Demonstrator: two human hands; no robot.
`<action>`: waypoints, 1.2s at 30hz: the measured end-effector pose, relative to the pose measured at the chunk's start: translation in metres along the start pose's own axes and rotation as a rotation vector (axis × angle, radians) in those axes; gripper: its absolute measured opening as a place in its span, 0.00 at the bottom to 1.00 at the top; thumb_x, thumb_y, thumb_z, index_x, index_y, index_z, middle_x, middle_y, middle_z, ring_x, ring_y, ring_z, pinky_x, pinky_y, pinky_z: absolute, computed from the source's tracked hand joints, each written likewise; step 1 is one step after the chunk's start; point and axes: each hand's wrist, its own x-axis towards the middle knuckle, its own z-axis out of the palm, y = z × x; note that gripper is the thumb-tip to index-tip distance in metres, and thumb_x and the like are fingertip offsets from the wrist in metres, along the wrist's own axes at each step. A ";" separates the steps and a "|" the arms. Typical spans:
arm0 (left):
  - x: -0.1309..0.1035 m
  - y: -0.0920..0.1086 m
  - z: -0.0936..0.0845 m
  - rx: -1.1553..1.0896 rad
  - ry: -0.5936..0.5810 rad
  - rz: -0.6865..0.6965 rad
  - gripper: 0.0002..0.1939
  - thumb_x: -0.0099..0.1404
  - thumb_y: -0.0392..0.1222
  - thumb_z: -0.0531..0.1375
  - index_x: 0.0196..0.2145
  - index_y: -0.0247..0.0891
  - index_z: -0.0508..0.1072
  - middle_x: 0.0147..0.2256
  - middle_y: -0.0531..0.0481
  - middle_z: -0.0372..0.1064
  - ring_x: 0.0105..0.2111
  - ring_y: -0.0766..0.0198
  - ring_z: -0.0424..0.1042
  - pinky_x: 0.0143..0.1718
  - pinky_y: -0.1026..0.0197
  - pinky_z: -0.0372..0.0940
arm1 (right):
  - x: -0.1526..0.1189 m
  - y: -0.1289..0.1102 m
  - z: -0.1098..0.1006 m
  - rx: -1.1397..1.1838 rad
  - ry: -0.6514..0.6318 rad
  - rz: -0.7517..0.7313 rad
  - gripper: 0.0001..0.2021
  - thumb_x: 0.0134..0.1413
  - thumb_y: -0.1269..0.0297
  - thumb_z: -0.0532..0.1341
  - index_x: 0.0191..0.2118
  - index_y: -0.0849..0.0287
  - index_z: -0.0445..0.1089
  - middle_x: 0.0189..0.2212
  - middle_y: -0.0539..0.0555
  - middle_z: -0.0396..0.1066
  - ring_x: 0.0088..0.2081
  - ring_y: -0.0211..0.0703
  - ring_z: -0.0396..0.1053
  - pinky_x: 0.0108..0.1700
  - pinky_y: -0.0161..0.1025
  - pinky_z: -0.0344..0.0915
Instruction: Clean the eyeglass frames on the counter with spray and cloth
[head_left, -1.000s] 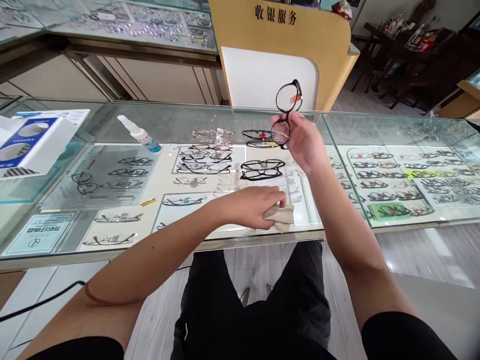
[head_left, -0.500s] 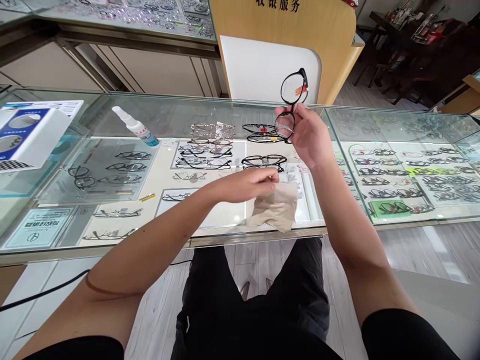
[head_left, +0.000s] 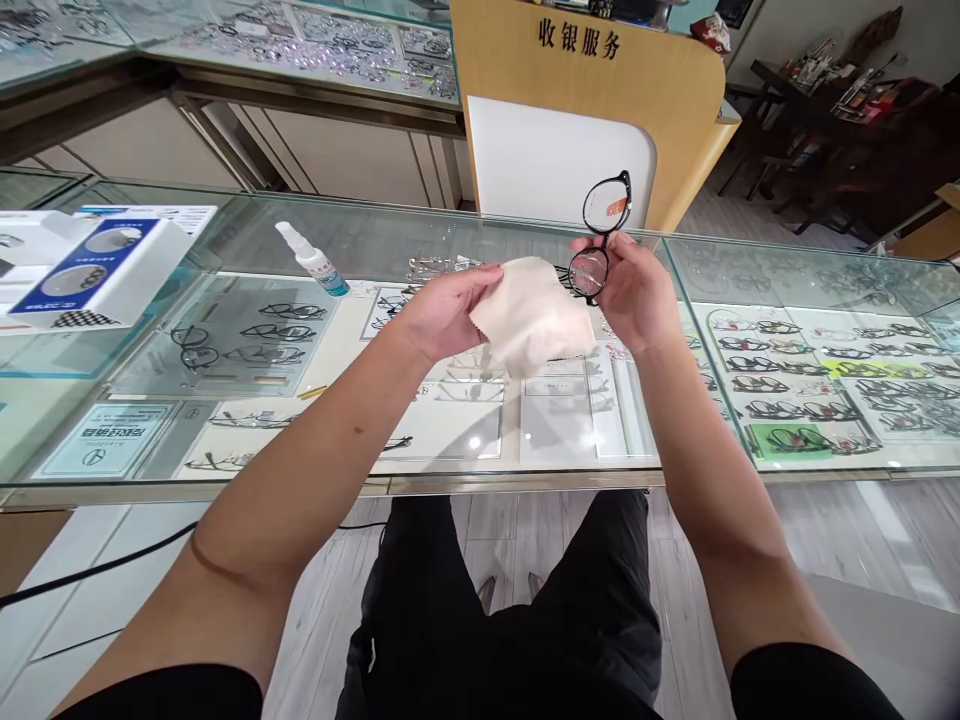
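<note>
Raised over the glass counter, my right hand grips a pair of black round-rimmed eyeglasses, which stand on end with one lens above the other. An orange sticker shows on the upper lens. My left hand holds a cream cleaning cloth, its thumb on top and its other fingers partly hidden beneath. The cloth spreads out towards my right hand, close to the lower lens; whether the two touch I cannot tell.
On the glass counter a spray bottle of blue liquid stands left of my hands. A white and blue box lies farther left. Several eyeglass frames show under the glass at right. A wooden cashier desk stands beyond.
My left hand has picked the cloth up off the counter and lifted it towards the eyeglasses. The right hand still holds the eyeglasses on end. The view has tilted up slightly.
</note>
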 end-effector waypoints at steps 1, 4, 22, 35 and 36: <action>0.000 0.002 -0.002 -0.007 0.007 -0.013 0.08 0.66 0.41 0.69 0.36 0.32 0.81 0.29 0.48 0.73 0.27 0.61 0.73 0.28 0.61 0.67 | -0.001 -0.001 0.001 0.017 -0.011 0.006 0.20 0.62 0.40 0.71 0.40 0.51 0.73 0.48 0.53 0.83 0.55 0.52 0.82 0.55 0.50 0.82; 0.000 0.004 -0.006 0.025 -0.011 0.011 0.10 0.61 0.41 0.72 0.40 0.35 0.82 0.32 0.48 0.76 0.29 0.61 0.76 0.29 0.62 0.69 | -0.004 -0.006 0.003 0.075 -0.060 0.031 0.18 0.62 0.42 0.72 0.40 0.51 0.73 0.46 0.53 0.83 0.57 0.54 0.82 0.56 0.53 0.82; 0.003 -0.011 0.002 0.170 0.030 -0.008 0.20 0.52 0.40 0.78 0.42 0.37 0.82 0.35 0.50 0.77 0.30 0.64 0.74 0.30 0.64 0.66 | -0.014 -0.004 0.010 0.138 -0.358 0.188 0.20 0.57 0.44 0.75 0.40 0.51 0.71 0.44 0.57 0.82 0.59 0.59 0.79 0.46 0.46 0.81; -0.002 -0.019 0.011 -0.177 0.000 -0.127 0.17 0.63 0.46 0.72 0.49 0.38 0.82 0.46 0.40 0.83 0.42 0.50 0.82 0.46 0.48 0.79 | -0.010 -0.014 0.008 0.181 -0.044 0.001 0.17 0.55 0.44 0.74 0.38 0.50 0.75 0.43 0.55 0.83 0.60 0.57 0.79 0.66 0.54 0.75; -0.003 -0.020 0.012 -0.190 0.021 -0.115 0.16 0.63 0.44 0.72 0.48 0.39 0.82 0.45 0.42 0.83 0.40 0.53 0.82 0.46 0.49 0.79 | -0.009 -0.014 0.008 0.190 -0.037 -0.001 0.16 0.55 0.45 0.74 0.37 0.50 0.75 0.43 0.55 0.83 0.60 0.57 0.79 0.66 0.54 0.74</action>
